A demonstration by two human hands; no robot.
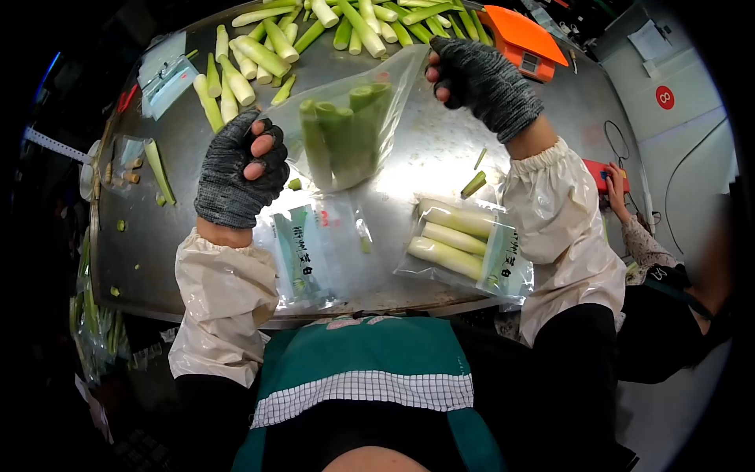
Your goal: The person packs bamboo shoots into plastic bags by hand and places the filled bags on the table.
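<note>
A clear plastic bag (pixel 346 130) with several green water bamboo shoots inside hangs between my hands over the steel table. My left hand (pixel 244 169), in a grey fingerless-tip glove, is closed on the bag's upper left corner. Higher up, my right hand (pixel 484 82) pinches the upper right corner, fingers curled. Below the bag lies a flat printed bag (pixel 311 252) with a pale green label. To its right rests a filled bag (pixel 464 244) holding several pale peeled shoots.
Loose water bamboo shoots (pixel 275 47) are heaped along the far side of the steel table (pixel 393 287). An orange scale (pixel 523 39) stands at the back right, and a stack of bags (pixel 169 79) lies at the back left. Another person's hand (pixel 616 189) touches a red device (pixel 598 176) at right.
</note>
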